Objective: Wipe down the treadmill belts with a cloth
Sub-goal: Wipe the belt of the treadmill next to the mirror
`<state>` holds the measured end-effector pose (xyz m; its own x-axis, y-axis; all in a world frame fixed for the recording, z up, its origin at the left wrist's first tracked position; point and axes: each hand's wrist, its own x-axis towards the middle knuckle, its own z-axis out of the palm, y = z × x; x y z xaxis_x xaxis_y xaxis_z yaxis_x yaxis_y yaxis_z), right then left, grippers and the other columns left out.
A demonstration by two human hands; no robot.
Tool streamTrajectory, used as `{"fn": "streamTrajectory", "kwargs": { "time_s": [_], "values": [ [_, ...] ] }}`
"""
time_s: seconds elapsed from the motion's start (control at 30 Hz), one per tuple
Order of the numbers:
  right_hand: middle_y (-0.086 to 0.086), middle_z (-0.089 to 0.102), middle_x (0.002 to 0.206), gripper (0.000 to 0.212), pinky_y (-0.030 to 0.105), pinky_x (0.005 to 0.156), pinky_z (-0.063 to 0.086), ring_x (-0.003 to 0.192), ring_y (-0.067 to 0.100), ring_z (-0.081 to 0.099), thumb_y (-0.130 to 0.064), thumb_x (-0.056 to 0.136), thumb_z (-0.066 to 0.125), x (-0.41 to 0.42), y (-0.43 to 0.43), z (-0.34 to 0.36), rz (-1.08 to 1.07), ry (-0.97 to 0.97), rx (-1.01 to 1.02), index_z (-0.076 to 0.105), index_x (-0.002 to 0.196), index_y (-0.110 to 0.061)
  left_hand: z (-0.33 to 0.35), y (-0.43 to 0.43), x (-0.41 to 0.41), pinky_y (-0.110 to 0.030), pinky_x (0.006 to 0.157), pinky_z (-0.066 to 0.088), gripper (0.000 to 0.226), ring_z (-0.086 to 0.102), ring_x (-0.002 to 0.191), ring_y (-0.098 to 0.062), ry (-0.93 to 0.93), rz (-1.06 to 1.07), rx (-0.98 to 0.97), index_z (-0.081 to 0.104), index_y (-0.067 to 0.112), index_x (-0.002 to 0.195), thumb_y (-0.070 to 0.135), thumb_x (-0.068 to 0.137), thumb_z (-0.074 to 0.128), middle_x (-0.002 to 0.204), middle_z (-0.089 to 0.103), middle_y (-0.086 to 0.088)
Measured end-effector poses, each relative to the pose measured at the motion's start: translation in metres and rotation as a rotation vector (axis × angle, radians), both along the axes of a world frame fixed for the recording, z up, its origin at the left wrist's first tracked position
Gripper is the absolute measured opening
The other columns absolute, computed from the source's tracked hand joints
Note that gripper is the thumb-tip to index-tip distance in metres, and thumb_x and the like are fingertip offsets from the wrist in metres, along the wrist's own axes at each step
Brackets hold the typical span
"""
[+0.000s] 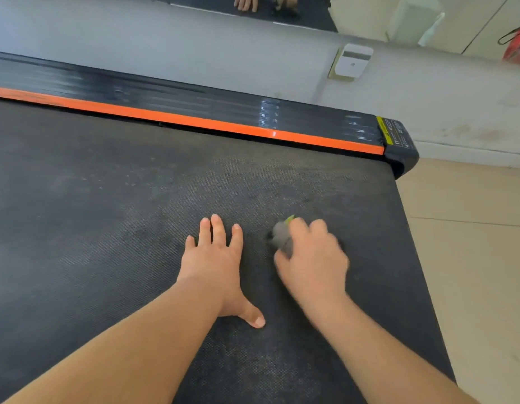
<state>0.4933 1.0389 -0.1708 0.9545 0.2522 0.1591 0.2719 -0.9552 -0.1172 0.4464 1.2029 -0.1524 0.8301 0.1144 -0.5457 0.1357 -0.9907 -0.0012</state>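
Belt, black and textured, fills most of the frame from the lower left to the right side, and pale dusty patches show across its centre and left. Cloth, grey with a yellow-green edge and bunched small, lies on the belt at centre right of the frame, mostly covered by my fingers. Right hand: fingers curled round the cloth, grasping it and pressing it onto the belt; it is blurred, so finer finger placement cannot be read. Left hand: just left of the right one, flat on the belt, fingers straight and spread, thumb out toward the lower centre, holding nothing, by my judgement a brace. Side rail, black with an orange stripe, runs above the belt from the left edge to right of centre. End cap, with a yellow label, sits at the rail's right end. Floor tiles, beige, lie along the right edge. Wall plate, white, is at upper right. Step in hand, as I judge it: scrubbing the patch near the belt's end. To do it well I open the wad out for more contact, press evenly, work in overlapping strokes toward the dusty left, carry each pass to the rail's edge, and shift my bracing palm off areas not yet wiped.
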Motion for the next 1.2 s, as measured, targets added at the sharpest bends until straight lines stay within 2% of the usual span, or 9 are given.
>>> {"fn": "streamTrajectory", "kwargs": {
  "time_s": [0.13,0.23,0.33,0.4,0.63,0.73,0.83,1.07,1.2],
  "values": [
    [-0.008,0.044,0.096,0.038,0.032,0.060,0.047,0.089,0.021,0.062,-0.055,0.078,0.063,-0.016,-0.008,0.011,0.437,0.184,0.014,0.050,0.109,-0.037,0.003,0.001,-0.001,-0.057,0.127,0.005,0.174,-0.028,0.152,-0.040,0.001,0.000,-0.013,-0.029,0.020,0.158,0.097,0.037,0.071,0.163,-0.033,-0.020],
    [-0.005,0.045,0.107,0.042,0.039,0.074,0.051,0.104,0.026,0.058,-0.059,0.084,0.058,0.045,-0.032,0.017,0.278,0.256,-0.110,0.044,0.118,-0.038,0.003,0.001,-0.001,-0.056,0.128,0.003,0.173,-0.030,0.152,-0.038,0.018,0.007,-0.016,-0.032,0.021,0.156,0.097,0.039,0.070,0.162,-0.037,-0.018],
    [0.001,0.044,0.104,0.037,0.036,0.065,0.042,0.092,0.026,0.053,-0.053,0.092,0.058,0.077,-0.042,0.016,-0.095,0.189,-0.002,0.047,0.121,-0.033,0.000,0.002,0.000,-0.056,0.128,0.001,0.173,-0.030,0.152,-0.037,0.005,0.011,-0.026,-0.033,0.024,0.155,0.098,0.038,0.070,0.162,-0.037,-0.016],
    [0.002,0.046,0.103,0.040,0.034,0.061,0.038,0.088,0.027,0.053,-0.048,0.089,0.065,0.054,-0.026,0.004,-0.108,0.058,-0.053,0.051,0.121,-0.029,-0.002,0.003,-0.002,-0.055,0.128,0.001,0.174,-0.029,0.153,-0.034,-0.009,0.023,-0.035,-0.031,0.026,0.156,0.098,0.036,0.070,0.164,-0.035,-0.013],
    [-0.009,0.045,0.092,0.033,0.029,0.044,0.043,0.081,0.015,0.059,-0.058,0.074,0.061,-0.007,-0.043,0.001,0.630,0.067,-0.031,0.057,0.097,-0.035,-0.001,0.003,-0.002,-0.053,0.128,0.002,0.174,-0.029,0.153,-0.032,-0.034,0.053,-0.048,-0.029,0.027,0.158,0.096,0.034,0.072,0.164,-0.035,-0.012],
    [-0.009,0.046,0.100,0.038,0.038,0.066,0.053,0.095,0.021,0.060,-0.060,0.081,0.058,0.044,-0.082,0.006,0.090,0.164,-0.013,0.055,0.111,-0.036,0.000,0.002,-0.002,-0.053,0.128,0.000,0.173,-0.030,0.153,-0.032,-0.016,0.048,-0.052,-0.031,0.028,0.156,0.096,0.035,0.072,0.163,-0.037,-0.011],
    [0.001,0.045,0.101,0.040,0.038,0.064,0.044,0.093,0.033,0.057,-0.053,0.087,0.062,0.051,-0.079,0.005,-0.334,0.053,0.128,0.056,0.118,-0.030,0.001,0.004,-0.003,-0.052,0.128,0.000,0.173,-0.029,0.153,-0.031,-0.011,0.051,-0.052,-0.030,0.028,0.157,0.096,0.036,0.073,0.163,-0.037,-0.011],
    [-0.010,0.042,0.094,0.036,0.028,0.046,0.042,0.082,0.014,0.052,-0.057,0.074,0.067,-0.023,-0.044,-0.001,0.400,0.088,-0.008,0.057,0.103,-0.039,0.015,0.003,0.007,-0.053,0.128,0.011,0.164,-0.023,0.155,-0.034,0.109,0.003,-0.015,-0.028,0.027,0.158,0.090,0.049,0.076,0.165,-0.032,-0.013],
    [-0.010,0.043,0.102,0.042,0.032,0.056,0.051,0.092,0.014,0.052,-0.058,0.080,0.061,0.037,-0.079,0.018,0.722,0.164,-0.162,0.055,0.117,-0.041,0.036,0.013,0.040,-0.054,0.124,0.024,0.135,0.011,0.157,-0.035,0.067,-0.095,0.025,0.007,0.026,0.164,0.083,0.063,0.076,0.170,0.004,-0.012]
  ]
}}
